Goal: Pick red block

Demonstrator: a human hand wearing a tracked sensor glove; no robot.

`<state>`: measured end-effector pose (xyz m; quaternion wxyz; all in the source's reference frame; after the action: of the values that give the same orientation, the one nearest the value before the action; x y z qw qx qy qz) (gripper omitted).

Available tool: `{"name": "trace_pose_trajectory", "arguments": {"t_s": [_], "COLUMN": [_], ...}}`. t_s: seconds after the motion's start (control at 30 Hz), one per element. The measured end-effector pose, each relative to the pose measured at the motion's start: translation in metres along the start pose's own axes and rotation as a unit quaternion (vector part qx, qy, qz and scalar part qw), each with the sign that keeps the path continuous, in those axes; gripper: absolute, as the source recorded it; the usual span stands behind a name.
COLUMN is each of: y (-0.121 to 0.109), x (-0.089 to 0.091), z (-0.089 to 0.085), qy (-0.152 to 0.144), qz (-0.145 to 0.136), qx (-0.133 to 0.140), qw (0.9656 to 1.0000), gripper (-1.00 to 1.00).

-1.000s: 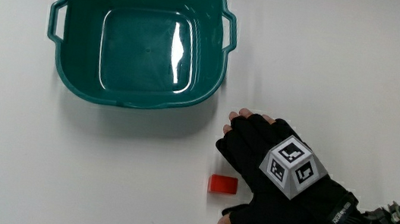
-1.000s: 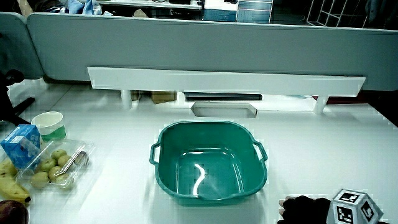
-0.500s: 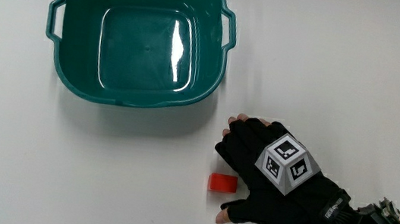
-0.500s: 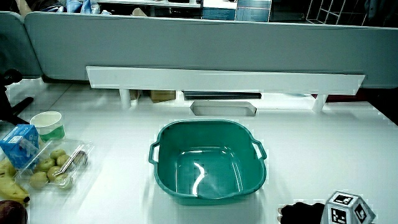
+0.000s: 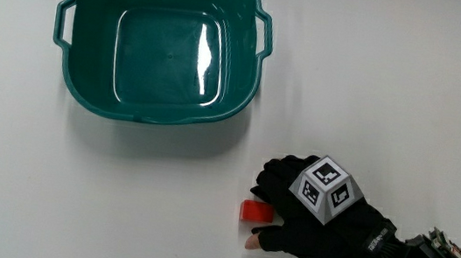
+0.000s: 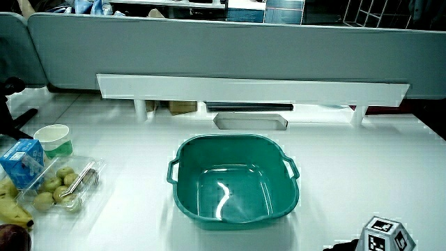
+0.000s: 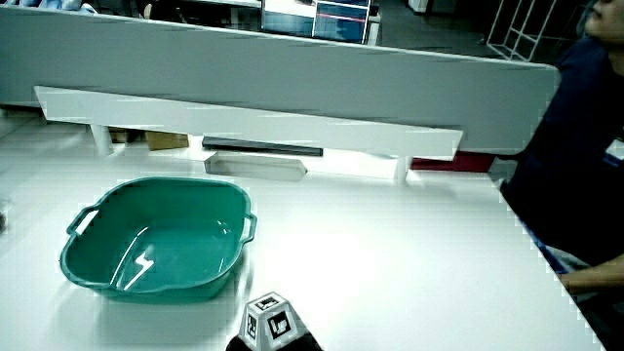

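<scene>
Hand (image 5: 312,214): fingers curled around red block (image 5: 256,211), touching it. White surface (image 5: 116,203); teal basin (image 5: 162,41); grey partition (image 6: 223,49).

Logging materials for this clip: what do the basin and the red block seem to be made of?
Basin: likely glossy teal plastic, with a bright glare streak on its floor and moulded handles. Red block: matte, uniformly red, no glare; plastic or painted wood, can't tell which.

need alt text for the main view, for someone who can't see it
A black-gloved hand with a patterned cube on its back reaches a small red block on a white table, fingers closing around it. An empty teal basin sits farther from the person than the block.
</scene>
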<state>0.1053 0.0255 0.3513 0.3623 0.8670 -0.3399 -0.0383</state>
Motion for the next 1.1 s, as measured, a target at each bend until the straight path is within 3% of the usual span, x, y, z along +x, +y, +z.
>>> {"name": "trace_pose_trajectory", "arguments": {"t_s": [0.27,0.5,0.7,1.1], "y": [0.022,0.030,0.030,0.033], "x": [-0.001,0.002,0.000,-0.002], "z": [-0.022,-0.029,-0.027,-0.031], "qy": [0.010,0.017,0.018,0.026], "qz": [0.005,0.004,0.010,0.023], "qx": [-0.032,-0.039,-0.024,0.010], "qw": [0.9994,0.9991,0.9995,0.9994], "gripper": [0.00,0.00,0.00,0.32]}}
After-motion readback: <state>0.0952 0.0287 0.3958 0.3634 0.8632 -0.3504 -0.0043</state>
